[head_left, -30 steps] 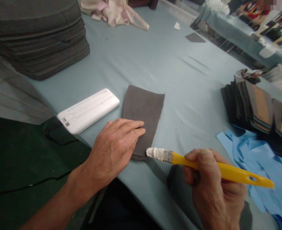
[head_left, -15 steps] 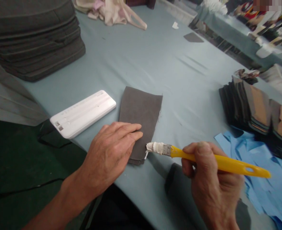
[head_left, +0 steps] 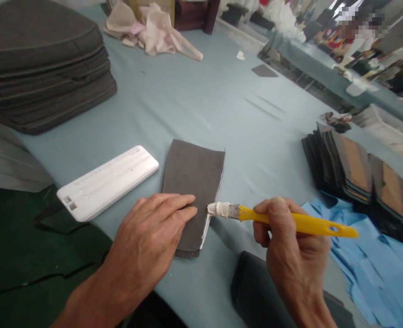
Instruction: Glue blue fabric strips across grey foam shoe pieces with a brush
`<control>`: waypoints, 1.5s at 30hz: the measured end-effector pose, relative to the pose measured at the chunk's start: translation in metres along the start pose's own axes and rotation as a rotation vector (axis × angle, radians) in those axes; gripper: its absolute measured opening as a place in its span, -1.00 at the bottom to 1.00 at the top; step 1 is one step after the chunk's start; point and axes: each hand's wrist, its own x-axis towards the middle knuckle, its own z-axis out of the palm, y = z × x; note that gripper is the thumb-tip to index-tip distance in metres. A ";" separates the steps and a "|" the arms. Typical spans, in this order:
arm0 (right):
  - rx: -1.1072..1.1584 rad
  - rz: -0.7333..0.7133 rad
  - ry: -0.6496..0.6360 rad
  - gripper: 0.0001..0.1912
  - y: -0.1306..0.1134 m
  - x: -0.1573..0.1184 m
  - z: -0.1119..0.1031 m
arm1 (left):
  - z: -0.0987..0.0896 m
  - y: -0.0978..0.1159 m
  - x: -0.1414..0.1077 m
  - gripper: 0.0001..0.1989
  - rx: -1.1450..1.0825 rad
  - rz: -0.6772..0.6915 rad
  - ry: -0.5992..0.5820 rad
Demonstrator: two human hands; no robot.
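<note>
The left hand (head_left: 145, 237) lies flat, fingers spread slightly, pressing a grey fabric piece (head_left: 191, 177); the right hand's (head_left: 295, 255) fingers pinch a yellow paste brush (head_left: 283, 217); white paste (head_left: 205, 231) streaks the lower right edge; the visible face shows none.

And there the left hand (head_left: 147, 230) is laid flat, fingers pressed down together, while the right hand (head_left: 292, 241) is curled tight in a raised pinch, thumb on top!

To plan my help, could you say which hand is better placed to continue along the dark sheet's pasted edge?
Probably the right hand: it holds the yellow-handled brush, its white-coated bristles at the edge of the dark sheet, while the left hand lies on the sheet, pressing it down.
</note>
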 end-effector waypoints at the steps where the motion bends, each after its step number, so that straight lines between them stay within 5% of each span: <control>1: -0.006 -0.002 0.003 -0.46 0.001 0.002 0.000 | 0.000 0.000 0.000 -0.70 0.006 0.004 -0.001; 45: -0.002 -0.097 -0.015 -0.50 0.019 0.101 0.018 | 0.004 -0.018 -0.012 -0.59 0.122 0.107 0.021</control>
